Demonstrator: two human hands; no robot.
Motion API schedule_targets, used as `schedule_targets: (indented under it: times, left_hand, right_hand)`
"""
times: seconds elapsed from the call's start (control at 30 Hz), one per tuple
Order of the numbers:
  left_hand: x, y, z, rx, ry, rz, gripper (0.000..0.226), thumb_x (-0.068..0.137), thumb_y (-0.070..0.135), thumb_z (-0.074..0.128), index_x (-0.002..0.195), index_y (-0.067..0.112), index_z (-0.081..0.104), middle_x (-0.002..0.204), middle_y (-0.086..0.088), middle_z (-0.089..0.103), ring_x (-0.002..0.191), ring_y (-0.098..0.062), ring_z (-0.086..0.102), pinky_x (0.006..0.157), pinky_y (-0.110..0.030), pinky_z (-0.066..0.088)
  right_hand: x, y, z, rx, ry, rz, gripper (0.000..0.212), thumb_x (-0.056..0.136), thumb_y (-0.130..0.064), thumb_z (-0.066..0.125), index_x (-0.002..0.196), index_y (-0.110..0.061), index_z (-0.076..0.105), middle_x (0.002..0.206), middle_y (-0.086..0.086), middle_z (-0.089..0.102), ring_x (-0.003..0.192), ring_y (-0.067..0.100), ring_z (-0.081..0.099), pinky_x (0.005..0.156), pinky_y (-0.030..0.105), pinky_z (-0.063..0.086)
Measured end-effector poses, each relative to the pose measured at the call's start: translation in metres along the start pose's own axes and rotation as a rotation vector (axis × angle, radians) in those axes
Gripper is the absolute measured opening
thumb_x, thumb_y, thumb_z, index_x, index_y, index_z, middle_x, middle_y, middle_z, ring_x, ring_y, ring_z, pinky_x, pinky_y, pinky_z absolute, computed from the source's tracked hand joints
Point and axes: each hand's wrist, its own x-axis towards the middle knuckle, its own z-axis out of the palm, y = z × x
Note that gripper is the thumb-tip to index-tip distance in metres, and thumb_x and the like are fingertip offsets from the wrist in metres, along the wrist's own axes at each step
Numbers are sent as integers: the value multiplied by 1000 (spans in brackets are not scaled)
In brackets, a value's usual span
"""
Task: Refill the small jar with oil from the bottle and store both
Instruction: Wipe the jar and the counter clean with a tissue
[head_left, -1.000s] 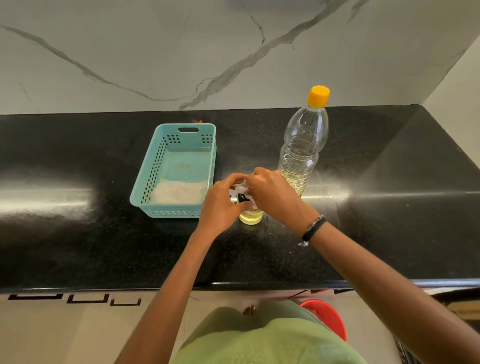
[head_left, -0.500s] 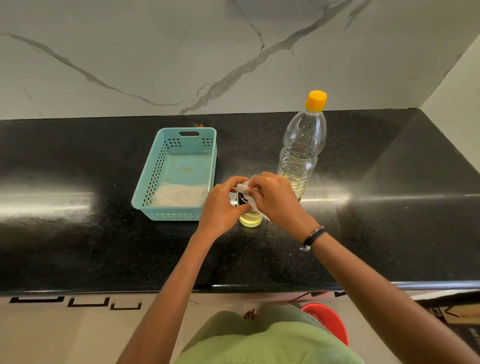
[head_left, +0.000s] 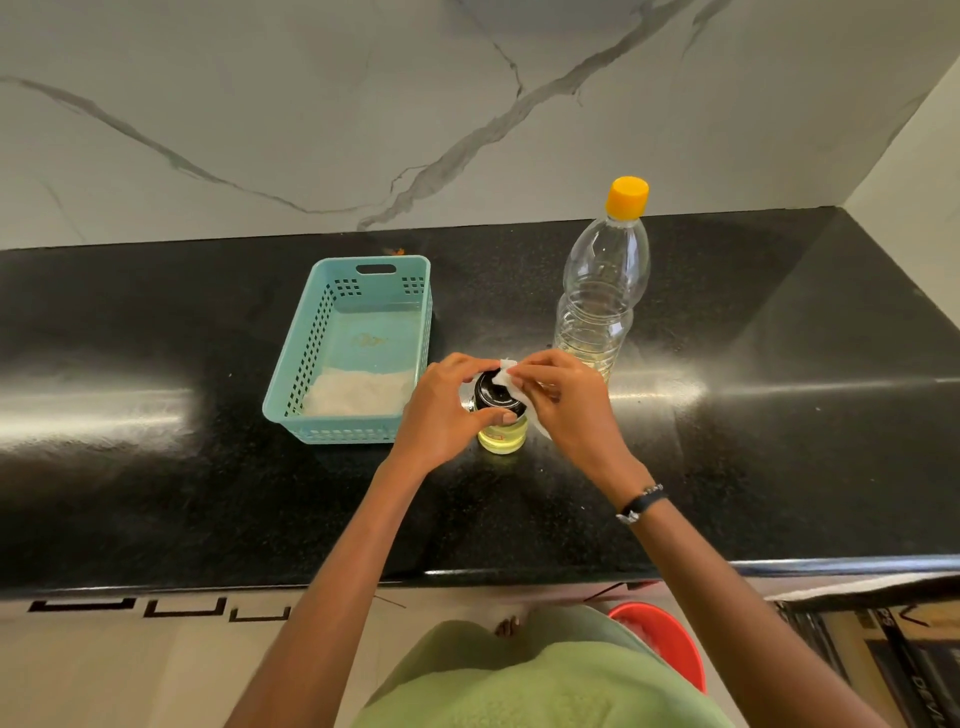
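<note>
While wiping the capped small jar (head_left: 502, 434) at frame centre: left hand (head_left: 441, 415) curled round its black lid (head_left: 493, 395), right hand (head_left: 563, 402) pinching a tissue (head_left: 505, 375). Bottle (head_left: 602, 291) capped, upper right. Next, probably: lift both into the basket (head_left: 296, 395).

We take the small jar (head_left: 503, 434) as our landmark: it stands on the worktop (head_left: 156, 493), near the middle. Our left hand (head_left: 441, 415) sits on the jar's left side and our right hand (head_left: 569, 410) on its right, both touching its lid (head_left: 493, 393). A tissue (head_left: 506, 373) lies on the lid's far edge under our right fingers. The basket (head_left: 358, 348) rests just left of the jar, reaching further back. The bottle (head_left: 600, 291) stands upright behind the jar to its right. A bucket (head_left: 665, 644) sits on the floor, nearer to us than the jar and to its right.
</note>
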Motion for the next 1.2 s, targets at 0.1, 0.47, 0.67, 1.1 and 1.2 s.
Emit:
schedule_targets:
  times: [0.1, 0.47, 0.67, 1.1, 1.2]
  left_hand:
    - [1, 3, 0, 116, 5, 3, 60, 69, 44, 79, 124, 32, 58, 118, 10, 57, 110, -12, 51, 80, -30, 47]
    - [3, 7, -4, 197, -9, 29, 55, 70, 43, 79, 120, 32, 59, 116, 12, 58, 109, -11, 49, 76, -26, 41]
    - [4, 5, -3, 196, 4, 46, 54, 72, 40, 79, 121, 29, 59, 117, 10, 59, 109, -13, 51, 76, -25, 42]
    - [4, 5, -4, 147, -18, 17, 57, 64, 43, 83, 115, 29, 62, 116, 11, 59, 108, -12, 55, 82, -36, 49]
    - [3, 6, -5, 143, -22, 6, 56, 65, 40, 83, 116, 29, 62, 117, 11, 59, 108, -11, 55, 81, -32, 46]
  right_hand:
    - [0, 0, 4, -221, -39, -155, 13, 83, -1, 67, 93, -5, 74, 93, 6, 62, 84, 22, 55, 71, 31, 50]
    - [1, -4, 5, -525, -124, -325, 17, 64, 12, 71, 75, -1, 70, 74, 11, 66, 67, 26, 54, 58, 36, 49]
    - [1, -10, 2, -364, -244, -355, 19, 69, 12, 67, 75, -5, 70, 81, 7, 69, 68, 24, 53, 60, 27, 38]
    - [-43, 9, 28, 315, 252, 152, 12, 90, -6, 59, 101, -11, 60, 103, 3, 58, 92, 2, 57, 71, 10, 48]
    - [-48, 27, 39, 326, 191, 339, 12, 89, -7, 61, 100, -11, 59, 101, 1, 62, 88, 3, 61, 74, 8, 48]
